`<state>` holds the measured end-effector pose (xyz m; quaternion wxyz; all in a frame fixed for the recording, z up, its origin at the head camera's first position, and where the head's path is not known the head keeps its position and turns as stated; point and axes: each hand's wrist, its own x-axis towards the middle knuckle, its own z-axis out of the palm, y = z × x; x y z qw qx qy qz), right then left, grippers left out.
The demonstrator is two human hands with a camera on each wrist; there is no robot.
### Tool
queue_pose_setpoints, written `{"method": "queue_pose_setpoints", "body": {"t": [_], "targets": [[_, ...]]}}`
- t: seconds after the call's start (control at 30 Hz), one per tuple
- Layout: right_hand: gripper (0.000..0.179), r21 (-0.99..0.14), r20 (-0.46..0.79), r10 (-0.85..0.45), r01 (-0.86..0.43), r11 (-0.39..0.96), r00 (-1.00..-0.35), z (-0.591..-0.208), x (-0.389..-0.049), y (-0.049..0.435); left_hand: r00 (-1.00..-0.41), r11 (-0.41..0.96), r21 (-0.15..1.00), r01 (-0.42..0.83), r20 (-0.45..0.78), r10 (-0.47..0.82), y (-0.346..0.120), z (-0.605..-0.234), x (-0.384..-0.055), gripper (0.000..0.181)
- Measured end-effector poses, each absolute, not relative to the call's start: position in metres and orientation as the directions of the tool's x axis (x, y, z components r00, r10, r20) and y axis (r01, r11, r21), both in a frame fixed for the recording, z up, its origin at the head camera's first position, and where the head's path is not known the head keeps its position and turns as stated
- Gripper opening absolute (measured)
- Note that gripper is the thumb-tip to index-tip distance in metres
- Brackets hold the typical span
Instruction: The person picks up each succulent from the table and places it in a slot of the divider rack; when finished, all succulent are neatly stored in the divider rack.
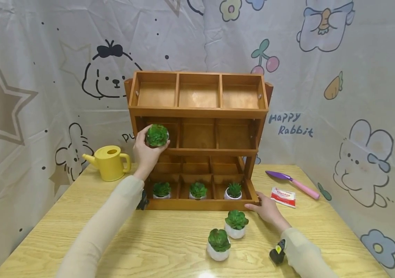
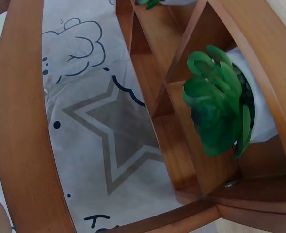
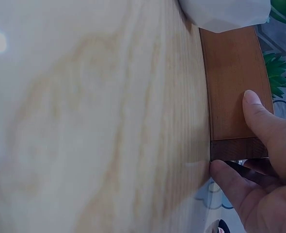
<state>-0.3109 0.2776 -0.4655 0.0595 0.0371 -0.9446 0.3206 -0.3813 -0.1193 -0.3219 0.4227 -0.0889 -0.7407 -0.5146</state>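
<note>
Behind everything, pale fabric (image 1: pixel 287 81) printed with stars, flowers and cartoon animals; below, light wooden tabletop (image 1: pixel 96 227) with visible grain. On it, brown wooden shelf (image 1: pixel 197 113) in tiers divided into compartments. At the left of the second tier, green succulent (image 1: pixel 158 135) in left hand (image 1: pixel 147 152), leaves facing the head camera; fingers curled round the small pot, thumb on its right side, spread only to the pot's width. Whether inside the compartment or just in front of it, cannot tell. At the bottom tier's right front corner, right hand (image 1: pixel 267 208), thumb on the front board, fingers bent against the end, gripping the wood. Along the bottom tier, one to a compartment, left plant (image 1: pixel 161 189), middle plant (image 1: pixel 198 190) and spiky right plant (image 1: pixel 234 190), all in white pots. In front of the shelf, toward the right, two more white-potted succulents: farther plant (image 1: pixel 236 222) and nearer plant (image 1: pixel 219 243), just beside each other. Left of the shelf, yellow watering can (image 1: pixel 109 166), spout pointing left. To the right, purple trowel (image 1: pixel 292 180) with pink handle and, nearer, red-and-white packet (image 1: pixel 283 197) lying flat.
</note>
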Motion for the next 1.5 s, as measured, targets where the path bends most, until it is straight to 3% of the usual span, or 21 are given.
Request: {"method": "queue_pose_setpoints", "body": {"t": [0.13, 0.8, 1.5], "targets": [[0.082, -0.612, 0.076, -0.021, -0.063, 0.788, -0.997, -0.456, -0.303, 0.271, -0.637, 0.463, 0.688, 0.559, 0.713, -0.293, -0.119, -0.322, -0.385, 0.069], [0.079, -0.595, 0.070, -0.019, -0.057, 0.801, -0.997, -0.456, -0.303, 0.270, -0.662, 0.577, 0.612, 0.540, 0.733, -0.158, -0.122, -0.319, -0.389, 0.064], [0.077, -0.602, 0.105, -0.031, -0.088, 0.794, -0.994, -0.456, -0.303, 0.270, -0.835, 0.635, 0.693, 0.341, 0.534, -0.135, -0.118, -0.304, -0.389, 0.066]]}}
